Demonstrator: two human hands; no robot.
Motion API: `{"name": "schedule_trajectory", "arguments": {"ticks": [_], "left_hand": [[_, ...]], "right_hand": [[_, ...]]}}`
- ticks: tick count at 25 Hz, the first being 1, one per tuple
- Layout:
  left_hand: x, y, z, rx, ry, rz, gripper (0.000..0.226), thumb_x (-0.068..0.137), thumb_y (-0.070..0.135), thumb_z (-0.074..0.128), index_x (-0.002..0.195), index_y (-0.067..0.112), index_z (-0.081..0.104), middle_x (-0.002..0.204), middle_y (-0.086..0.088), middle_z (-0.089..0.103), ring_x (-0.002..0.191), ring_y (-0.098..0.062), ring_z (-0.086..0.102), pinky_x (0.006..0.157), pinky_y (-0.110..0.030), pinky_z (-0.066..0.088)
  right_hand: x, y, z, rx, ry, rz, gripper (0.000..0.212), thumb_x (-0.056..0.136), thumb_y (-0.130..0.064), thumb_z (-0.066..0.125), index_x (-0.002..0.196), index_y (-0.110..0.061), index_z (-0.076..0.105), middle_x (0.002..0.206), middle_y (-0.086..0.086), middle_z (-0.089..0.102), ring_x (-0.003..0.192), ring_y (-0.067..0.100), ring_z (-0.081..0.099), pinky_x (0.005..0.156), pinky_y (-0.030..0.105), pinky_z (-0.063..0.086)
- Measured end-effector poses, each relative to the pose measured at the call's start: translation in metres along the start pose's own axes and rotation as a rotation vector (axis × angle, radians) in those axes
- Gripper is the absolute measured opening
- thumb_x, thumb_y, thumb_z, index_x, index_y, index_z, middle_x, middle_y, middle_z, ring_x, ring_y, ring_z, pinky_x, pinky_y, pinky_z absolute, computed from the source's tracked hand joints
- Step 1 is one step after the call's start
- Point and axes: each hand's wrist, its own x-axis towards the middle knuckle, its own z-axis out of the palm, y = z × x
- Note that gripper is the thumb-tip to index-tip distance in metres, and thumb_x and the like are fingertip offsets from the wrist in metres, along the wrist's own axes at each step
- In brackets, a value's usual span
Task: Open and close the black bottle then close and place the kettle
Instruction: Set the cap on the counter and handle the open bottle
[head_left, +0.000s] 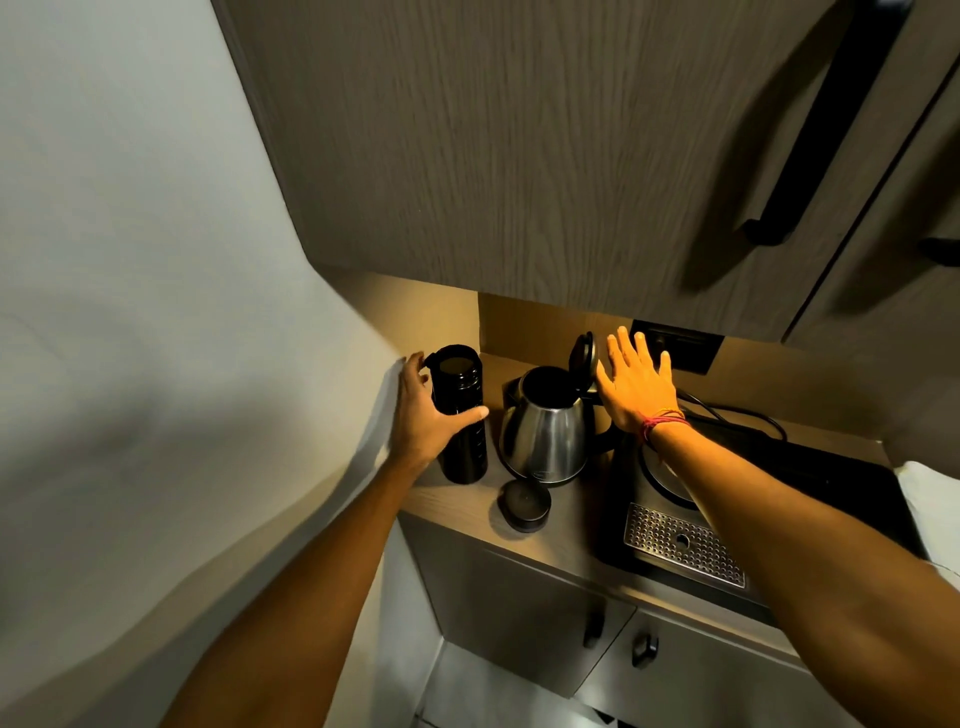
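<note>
The black bottle (460, 415) stands upright and uncapped at the left end of the counter. My left hand (423, 410) is wrapped around its upper half. Its round black cap (523, 505) lies on the counter in front, between bottle and kettle. The steel kettle (545, 431) stands to the right of the bottle with its black lid (583, 358) hinged up and open. My right hand (636, 382) hovers just right of the raised lid, fingers spread, holding nothing; a red thread band circles its wrist.
A black tray (810, 499) with a round kettle base (662, 475) and a perforated metal drip grate (683, 545) fills the counter's right side. A power cord (737, 413) runs behind it to a wall socket (675, 345). A wall cabinet (519, 156) hangs low overhead. The wall is close on the left.
</note>
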Motion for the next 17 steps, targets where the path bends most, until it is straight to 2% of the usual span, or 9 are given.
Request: {"name": "schedule_trajectory", "arguments": {"ticks": [2,7,10,12,17], "left_hand": [[-0.004,-0.006,0.007,-0.031,-0.059,-0.104,0.107,0.057,0.034,0.096,0.144,0.016,0.036,0.142,-0.007,0.052,0.13,-0.026,0.052,0.107,-0.048,0.047],[-0.007,0.0,0.022,-0.005,-0.006,-0.185,0.086,0.065,0.035,0.092,0.137,0.016,0.05,0.13,-0.007,0.064,0.121,-0.028,0.06,0.1,-0.049,0.052],[-0.007,0.005,0.022,0.03,0.009,-0.148,0.079,0.066,0.032,0.092,0.133,0.016,0.053,0.125,-0.007,0.067,0.117,-0.028,0.063,0.096,-0.049,0.054],[-0.006,0.009,0.02,0.112,-0.044,-0.095,0.078,0.066,0.034,0.091,0.131,0.016,0.053,0.124,-0.007,0.067,0.115,-0.029,0.063,0.094,-0.049,0.055],[0.0,0.025,0.017,0.433,-0.157,0.039,0.072,0.063,0.043,0.084,0.121,0.016,0.05,0.116,-0.008,0.065,0.103,-0.03,0.065,0.079,-0.043,0.058]], "right_hand": [[0.0,-0.001,0.0,0.001,0.001,0.006,0.068,0.101,-0.05,0.015,0.159,-0.017,0.007,0.168,0.003,-0.003,0.155,0.024,-0.004,0.125,0.055,0.003],[-0.001,-0.001,-0.001,-0.002,-0.004,0.023,0.069,0.1,-0.052,0.014,0.159,-0.017,0.009,0.168,0.003,-0.001,0.155,0.025,-0.003,0.124,0.055,0.003],[-0.002,0.0,-0.002,-0.001,0.001,0.033,0.07,0.099,-0.053,0.013,0.159,-0.017,0.009,0.168,0.003,-0.002,0.155,0.024,-0.003,0.124,0.055,0.003],[-0.002,0.0,-0.003,-0.003,-0.005,0.035,0.071,0.099,-0.055,0.012,0.159,-0.017,0.009,0.168,0.003,-0.002,0.155,0.024,-0.004,0.125,0.055,0.002],[-0.003,-0.001,-0.002,0.01,-0.005,0.038,0.072,0.098,-0.056,0.012,0.159,-0.016,0.009,0.168,0.003,-0.002,0.155,0.024,-0.004,0.125,0.055,0.003]]}}
